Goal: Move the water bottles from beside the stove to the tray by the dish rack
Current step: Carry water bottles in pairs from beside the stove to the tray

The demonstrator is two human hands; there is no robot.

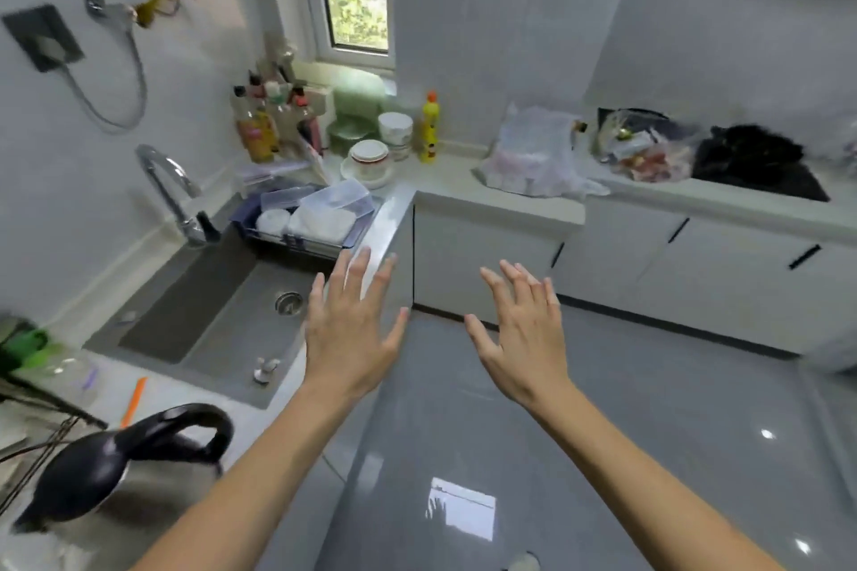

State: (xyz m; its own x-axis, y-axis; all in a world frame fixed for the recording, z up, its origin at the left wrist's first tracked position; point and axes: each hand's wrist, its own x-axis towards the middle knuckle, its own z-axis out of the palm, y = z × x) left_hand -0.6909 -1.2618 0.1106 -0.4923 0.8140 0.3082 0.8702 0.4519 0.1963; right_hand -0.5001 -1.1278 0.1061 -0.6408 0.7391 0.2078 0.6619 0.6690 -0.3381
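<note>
My left hand (350,329) and my right hand (521,338) are stretched out in front of me over the grey floor, fingers spread, holding nothing. The left one hovers by the sink's right edge. A blue dish rack (306,218) with clear plastic boxes and white bowls sits beyond the sink. The black stove (760,172) lies at the far right of the counter. I cannot make out any water bottles or a tray; crumpled plastic bags (538,158) lie beside the stove.
A grey sink (222,315) with a chrome tap (171,190) lies to my left. A black kettle (125,454) stands at the lower left. Sauce bottles (259,125), stacked bowls (371,158) and a yellow bottle (429,130) crowd the corner under the window. White cabinets (649,264) run below the counter.
</note>
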